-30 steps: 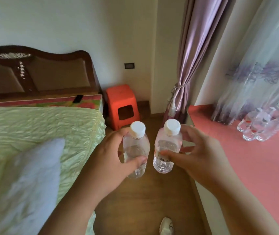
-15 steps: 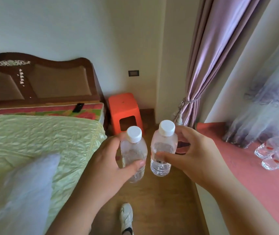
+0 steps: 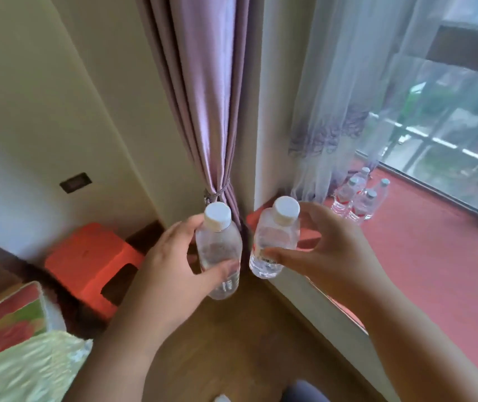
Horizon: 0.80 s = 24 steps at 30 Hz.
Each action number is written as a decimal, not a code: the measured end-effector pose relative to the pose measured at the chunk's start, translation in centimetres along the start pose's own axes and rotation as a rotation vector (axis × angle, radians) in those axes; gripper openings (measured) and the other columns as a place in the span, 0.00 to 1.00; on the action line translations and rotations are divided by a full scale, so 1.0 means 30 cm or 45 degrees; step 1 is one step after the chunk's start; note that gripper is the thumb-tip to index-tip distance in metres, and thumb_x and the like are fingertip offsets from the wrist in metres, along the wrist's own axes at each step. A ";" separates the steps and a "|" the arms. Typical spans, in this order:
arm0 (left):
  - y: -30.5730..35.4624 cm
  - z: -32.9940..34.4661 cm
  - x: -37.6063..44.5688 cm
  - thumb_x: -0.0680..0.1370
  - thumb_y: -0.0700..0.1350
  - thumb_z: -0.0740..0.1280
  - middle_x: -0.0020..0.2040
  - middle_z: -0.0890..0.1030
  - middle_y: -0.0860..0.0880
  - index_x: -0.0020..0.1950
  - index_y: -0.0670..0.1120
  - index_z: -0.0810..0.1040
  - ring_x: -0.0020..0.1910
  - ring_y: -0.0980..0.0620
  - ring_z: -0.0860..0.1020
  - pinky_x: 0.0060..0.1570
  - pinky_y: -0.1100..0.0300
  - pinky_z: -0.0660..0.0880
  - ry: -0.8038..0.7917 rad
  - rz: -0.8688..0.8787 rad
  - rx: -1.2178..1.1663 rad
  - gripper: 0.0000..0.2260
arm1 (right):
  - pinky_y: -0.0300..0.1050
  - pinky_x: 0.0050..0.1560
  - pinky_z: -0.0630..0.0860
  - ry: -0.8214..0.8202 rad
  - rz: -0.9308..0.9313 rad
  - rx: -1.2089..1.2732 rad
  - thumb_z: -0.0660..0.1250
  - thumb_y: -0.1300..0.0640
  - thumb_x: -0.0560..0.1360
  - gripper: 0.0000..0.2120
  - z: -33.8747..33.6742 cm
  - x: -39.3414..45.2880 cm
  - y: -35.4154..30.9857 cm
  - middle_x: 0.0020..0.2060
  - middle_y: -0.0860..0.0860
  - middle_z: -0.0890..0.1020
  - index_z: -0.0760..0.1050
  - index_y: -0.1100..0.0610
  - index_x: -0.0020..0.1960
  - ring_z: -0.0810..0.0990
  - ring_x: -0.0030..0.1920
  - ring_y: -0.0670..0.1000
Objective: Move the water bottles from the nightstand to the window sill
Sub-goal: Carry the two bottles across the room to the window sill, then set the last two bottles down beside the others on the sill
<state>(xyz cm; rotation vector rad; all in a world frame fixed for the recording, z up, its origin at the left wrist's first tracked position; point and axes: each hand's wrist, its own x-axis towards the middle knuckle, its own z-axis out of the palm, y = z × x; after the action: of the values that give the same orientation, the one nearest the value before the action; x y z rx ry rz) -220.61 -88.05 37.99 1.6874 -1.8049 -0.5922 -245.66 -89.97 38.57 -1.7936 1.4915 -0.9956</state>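
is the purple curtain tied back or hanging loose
Tied back: a cord cinches the purple curtain into a narrow bunch beside the wall corner.

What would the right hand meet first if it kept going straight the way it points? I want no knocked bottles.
The right hand, holding a bottle, points roughly at the sill's near corner. It would probably meet the wall edge there; depth is unclear. The standing bottles sit off to the right.

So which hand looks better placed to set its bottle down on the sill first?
Probably the right hand. Its bottle hangs at the near corner of the red sill, on the side of the bottles already standing there. The left hand holds its bottle over the floor, farther from the sill.
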 end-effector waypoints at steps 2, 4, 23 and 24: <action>0.022 0.050 0.072 0.66 0.66 0.77 0.62 0.74 0.66 0.68 0.64 0.70 0.61 0.63 0.74 0.61 0.57 0.73 -0.090 0.059 -0.018 0.33 | 0.41 0.47 0.82 0.098 0.094 0.000 0.82 0.44 0.61 0.32 -0.034 -0.008 0.035 0.51 0.35 0.82 0.75 0.40 0.62 0.82 0.48 0.38; 0.042 0.106 0.132 0.65 0.67 0.77 0.61 0.74 0.68 0.68 0.66 0.70 0.60 0.65 0.74 0.59 0.60 0.72 -0.144 0.106 -0.069 0.34 | 0.41 0.46 0.82 0.200 0.173 -0.012 0.82 0.45 0.61 0.30 -0.071 -0.006 0.076 0.51 0.33 0.82 0.75 0.37 0.60 0.83 0.47 0.38; 0.304 0.687 0.744 0.68 0.61 0.79 0.66 0.67 0.72 0.70 0.66 0.68 0.64 0.67 0.70 0.60 0.69 0.67 -0.468 0.405 -0.059 0.34 | 0.30 0.40 0.75 0.521 0.466 0.088 0.83 0.50 0.61 0.31 -0.412 0.295 0.612 0.48 0.33 0.80 0.76 0.37 0.60 0.82 0.42 0.37; 0.307 0.720 0.770 0.68 0.59 0.79 0.66 0.67 0.71 0.69 0.65 0.69 0.65 0.66 0.70 0.62 0.67 0.69 -0.498 0.407 -0.075 0.33 | 0.28 0.39 0.75 0.537 0.478 0.094 0.83 0.51 0.61 0.30 -0.421 0.301 0.639 0.47 0.31 0.80 0.76 0.36 0.59 0.82 0.43 0.37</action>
<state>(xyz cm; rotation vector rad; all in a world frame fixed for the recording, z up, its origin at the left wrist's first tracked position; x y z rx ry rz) -242.59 -111.67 31.31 1.2654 -2.2475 -0.8663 -265.72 -102.27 31.16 -1.2305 1.9257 -1.2581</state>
